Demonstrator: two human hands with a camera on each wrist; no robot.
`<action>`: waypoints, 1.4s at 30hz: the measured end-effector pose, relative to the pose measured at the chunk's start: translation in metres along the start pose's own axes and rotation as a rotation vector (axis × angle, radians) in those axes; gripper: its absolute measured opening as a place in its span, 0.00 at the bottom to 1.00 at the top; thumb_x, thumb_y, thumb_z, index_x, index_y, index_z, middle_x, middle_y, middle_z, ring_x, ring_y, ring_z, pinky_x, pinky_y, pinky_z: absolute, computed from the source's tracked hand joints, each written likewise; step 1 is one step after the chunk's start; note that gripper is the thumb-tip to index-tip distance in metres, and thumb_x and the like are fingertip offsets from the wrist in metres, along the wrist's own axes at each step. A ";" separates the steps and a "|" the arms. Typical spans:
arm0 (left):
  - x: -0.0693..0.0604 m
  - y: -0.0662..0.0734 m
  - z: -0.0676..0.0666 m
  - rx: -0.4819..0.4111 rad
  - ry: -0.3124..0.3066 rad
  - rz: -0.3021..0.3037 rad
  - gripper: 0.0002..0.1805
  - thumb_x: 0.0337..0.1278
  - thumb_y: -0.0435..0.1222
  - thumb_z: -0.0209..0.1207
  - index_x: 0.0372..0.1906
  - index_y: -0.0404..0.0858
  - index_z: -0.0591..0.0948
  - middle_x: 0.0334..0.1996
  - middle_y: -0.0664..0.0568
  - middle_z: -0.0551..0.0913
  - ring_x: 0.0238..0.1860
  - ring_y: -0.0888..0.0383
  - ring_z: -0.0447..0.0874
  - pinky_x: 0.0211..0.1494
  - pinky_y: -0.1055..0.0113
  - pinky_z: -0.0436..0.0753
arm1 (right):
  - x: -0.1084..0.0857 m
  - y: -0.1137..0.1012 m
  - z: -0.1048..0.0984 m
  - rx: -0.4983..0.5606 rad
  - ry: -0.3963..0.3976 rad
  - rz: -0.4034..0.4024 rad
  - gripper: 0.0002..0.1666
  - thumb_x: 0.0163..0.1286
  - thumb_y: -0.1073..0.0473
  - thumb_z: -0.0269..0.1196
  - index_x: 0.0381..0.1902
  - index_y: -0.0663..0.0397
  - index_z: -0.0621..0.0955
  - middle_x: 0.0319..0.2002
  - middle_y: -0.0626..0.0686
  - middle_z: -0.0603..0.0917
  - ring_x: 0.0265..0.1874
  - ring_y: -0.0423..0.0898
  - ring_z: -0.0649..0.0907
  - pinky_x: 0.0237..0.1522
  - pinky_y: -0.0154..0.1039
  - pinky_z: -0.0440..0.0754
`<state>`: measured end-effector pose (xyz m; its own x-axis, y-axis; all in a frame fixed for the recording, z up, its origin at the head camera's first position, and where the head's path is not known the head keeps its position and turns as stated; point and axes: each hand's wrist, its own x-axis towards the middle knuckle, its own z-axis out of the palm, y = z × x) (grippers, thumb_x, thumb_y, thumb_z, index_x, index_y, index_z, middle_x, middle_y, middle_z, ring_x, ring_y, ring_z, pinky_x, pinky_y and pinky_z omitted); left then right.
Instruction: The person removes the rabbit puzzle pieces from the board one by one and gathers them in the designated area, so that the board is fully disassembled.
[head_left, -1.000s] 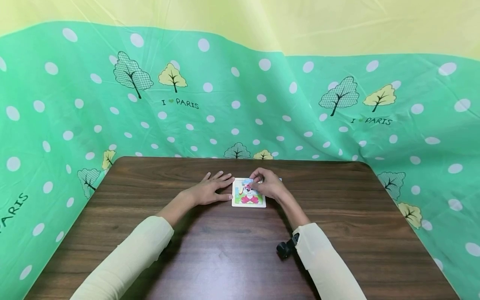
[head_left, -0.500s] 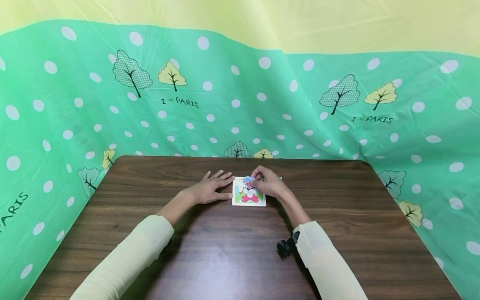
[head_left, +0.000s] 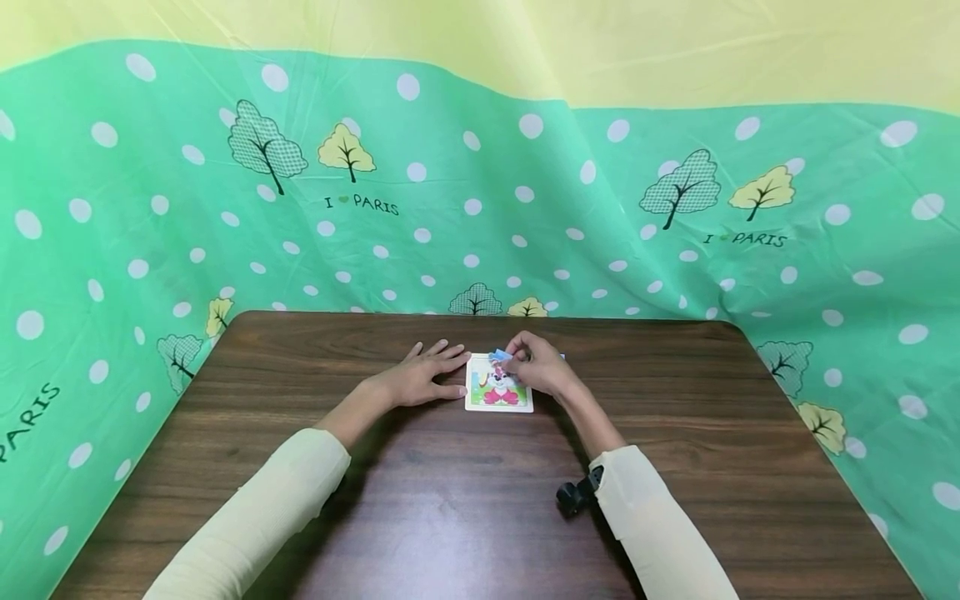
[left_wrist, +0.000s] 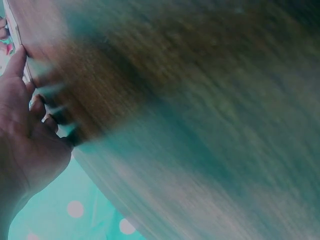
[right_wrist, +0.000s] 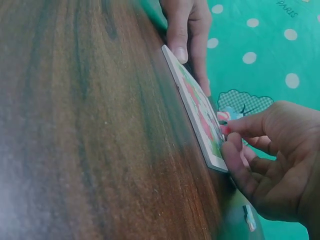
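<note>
The cloth behind the desk reads "I PARIS" twice, a heart after the "I", at about 11 and 2 o'clock; a third "PARIS" at 9 o'clock is cut off by the frame. The right hand's grip is nearly closed, thumb and finger pinching a small blue piece at the cartoon board's 12 o'clock edge; the head view cannot tell whether piece and board touch. The board lies at that grip's 8 o'clock, its upper right corner hidden by the hand. The left hand, fingers spread, grips nothing and touches the board's 9 o'clock edge. The left wrist view is blurred.
</note>
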<state>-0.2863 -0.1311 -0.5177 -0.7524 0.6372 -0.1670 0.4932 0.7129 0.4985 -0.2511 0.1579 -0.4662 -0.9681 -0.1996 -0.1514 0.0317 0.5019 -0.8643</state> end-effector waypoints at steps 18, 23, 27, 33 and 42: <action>-0.019 0.024 -0.013 -0.032 0.003 0.009 0.48 0.80 0.69 0.57 0.93 0.53 0.60 0.95 0.51 0.53 0.96 0.41 0.38 0.94 0.30 0.33 | -0.012 0.000 -0.010 0.192 0.026 0.026 0.12 0.79 0.68 0.70 0.54 0.69 0.80 0.38 0.56 0.86 0.36 0.47 0.93 0.43 0.39 0.96; -0.018 0.026 -0.013 -0.047 -0.002 -0.003 0.48 0.81 0.67 0.58 0.93 0.54 0.59 0.95 0.54 0.52 0.97 0.43 0.36 0.95 0.34 0.31 | -0.017 0.005 -0.019 0.224 0.034 -0.004 0.13 0.78 0.71 0.69 0.55 0.73 0.81 0.38 0.56 0.86 0.39 0.48 0.94 0.47 0.43 0.97; -0.014 0.019 -0.010 -0.060 0.007 0.028 0.50 0.79 0.72 0.55 0.93 0.55 0.60 0.95 0.52 0.53 0.96 0.39 0.38 0.94 0.29 0.33 | -0.022 0.007 -0.027 0.198 0.049 0.001 0.14 0.77 0.71 0.70 0.56 0.74 0.82 0.38 0.56 0.86 0.38 0.47 0.93 0.47 0.43 0.97; -0.008 0.007 -0.005 -0.028 0.016 0.028 0.50 0.77 0.74 0.55 0.93 0.58 0.59 0.95 0.56 0.53 0.96 0.43 0.38 0.94 0.31 0.33 | -0.025 0.009 -0.039 0.204 0.040 -0.004 0.17 0.77 0.72 0.70 0.59 0.76 0.83 0.43 0.64 0.91 0.37 0.46 0.94 0.46 0.42 0.97; -0.004 0.007 -0.004 -0.023 -0.006 0.010 0.50 0.78 0.73 0.55 0.93 0.58 0.57 0.95 0.58 0.52 0.97 0.47 0.36 0.95 0.34 0.32 | -0.029 0.020 -0.063 0.166 0.090 0.004 0.18 0.80 0.68 0.69 0.62 0.74 0.82 0.50 0.71 0.93 0.37 0.43 0.94 0.46 0.41 0.97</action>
<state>-0.2818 -0.1302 -0.5099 -0.7451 0.6457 -0.1671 0.4900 0.6999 0.5196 -0.2376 0.2267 -0.4492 -0.9860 -0.1176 -0.1178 0.0691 0.3549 -0.9324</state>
